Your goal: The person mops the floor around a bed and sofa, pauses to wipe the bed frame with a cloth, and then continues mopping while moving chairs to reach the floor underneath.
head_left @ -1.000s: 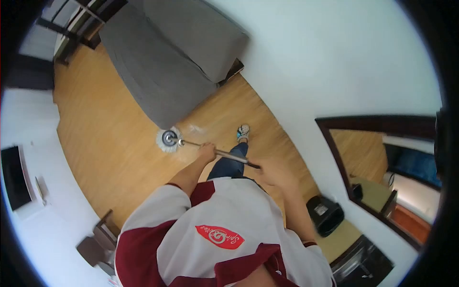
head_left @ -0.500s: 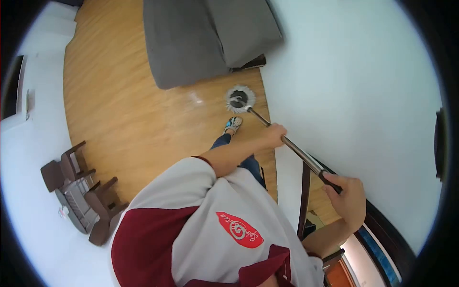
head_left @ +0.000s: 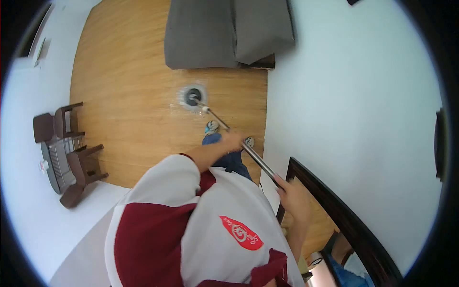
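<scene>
My left hand (head_left: 233, 140) is closed around the middle of a mop's metal handle (head_left: 258, 160). Near the handle's upper end, my right hand (head_left: 290, 193) grips it, slightly blurred. The pole slants down and away to the left, to a round mop head (head_left: 193, 97) with a dark centre and pale fringe. That head lies flat on the wooden floor (head_left: 129, 110), ahead of my shoes (head_left: 212, 127). Around it the floor looks shiny, perhaps wet.
A grey-covered sofa (head_left: 201, 38) stands ahead, against the white wall (head_left: 344, 95) on the right. Brown chairs (head_left: 69, 122) and a small rack-like table (head_left: 53, 165) are at the left. A dark-framed mirror (head_left: 344, 215) is close beside my right arm.
The mop head has swept left across the floor, away from the right wall. Both hands have shifted left with the handle. The view has moved too, and a second shoe shows.
</scene>
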`<state>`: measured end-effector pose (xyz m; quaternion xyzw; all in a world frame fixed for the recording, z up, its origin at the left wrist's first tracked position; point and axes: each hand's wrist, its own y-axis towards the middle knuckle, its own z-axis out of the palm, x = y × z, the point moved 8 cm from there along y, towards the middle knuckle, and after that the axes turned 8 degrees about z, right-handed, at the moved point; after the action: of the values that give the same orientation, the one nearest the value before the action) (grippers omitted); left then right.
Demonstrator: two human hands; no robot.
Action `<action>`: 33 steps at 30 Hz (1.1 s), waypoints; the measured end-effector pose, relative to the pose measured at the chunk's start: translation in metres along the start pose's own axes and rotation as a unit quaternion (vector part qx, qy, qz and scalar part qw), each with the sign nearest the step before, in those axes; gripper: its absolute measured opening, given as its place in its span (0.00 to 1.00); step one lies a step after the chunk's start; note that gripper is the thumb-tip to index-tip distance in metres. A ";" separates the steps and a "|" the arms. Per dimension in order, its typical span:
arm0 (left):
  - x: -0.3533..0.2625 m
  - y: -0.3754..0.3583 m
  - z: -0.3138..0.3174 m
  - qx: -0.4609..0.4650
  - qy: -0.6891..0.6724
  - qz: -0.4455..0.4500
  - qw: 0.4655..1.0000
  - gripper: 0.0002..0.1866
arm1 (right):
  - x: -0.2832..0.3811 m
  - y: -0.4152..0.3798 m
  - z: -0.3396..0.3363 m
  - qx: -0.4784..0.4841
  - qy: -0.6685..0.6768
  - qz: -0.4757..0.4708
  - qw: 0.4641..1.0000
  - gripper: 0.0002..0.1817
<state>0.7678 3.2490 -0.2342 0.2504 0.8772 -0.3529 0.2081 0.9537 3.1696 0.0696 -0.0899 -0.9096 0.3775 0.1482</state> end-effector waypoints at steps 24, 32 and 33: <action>0.359 -0.268 -0.039 -0.335 -0.107 -0.241 0.905 0.19 | 0.443 0.036 0.100 0.037 -0.093 -0.310 0.945 0.20; 0.331 -0.215 0.002 -0.190 0.015 -0.318 0.929 0.14 | 0.305 0.111 0.168 0.114 -0.117 -0.272 0.948 0.27; 0.286 -0.187 -0.002 -0.163 -0.002 -0.267 0.950 0.14 | 0.268 0.105 0.140 0.115 -0.143 -0.236 0.954 0.27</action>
<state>0.4322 3.2172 -0.2916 -0.0305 0.9571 -0.2487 0.1457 0.6598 3.2245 -0.0457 0.1998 -0.8669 0.4431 0.1105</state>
